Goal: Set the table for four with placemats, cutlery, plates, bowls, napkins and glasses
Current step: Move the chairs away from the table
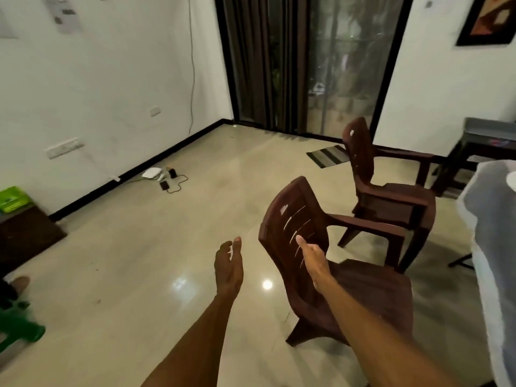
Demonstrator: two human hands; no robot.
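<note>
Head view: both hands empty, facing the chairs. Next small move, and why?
Probably turn right toward the white-clothed table. Left hand and right hand are open and hold nothing, no tableware is clearly in view, and only the table's edge shows, past the near brown chair.

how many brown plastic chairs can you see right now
2: the near chair is just beyond the right hand; the far chair stands behind it, toward the glass door. Others may be out of view.
</note>
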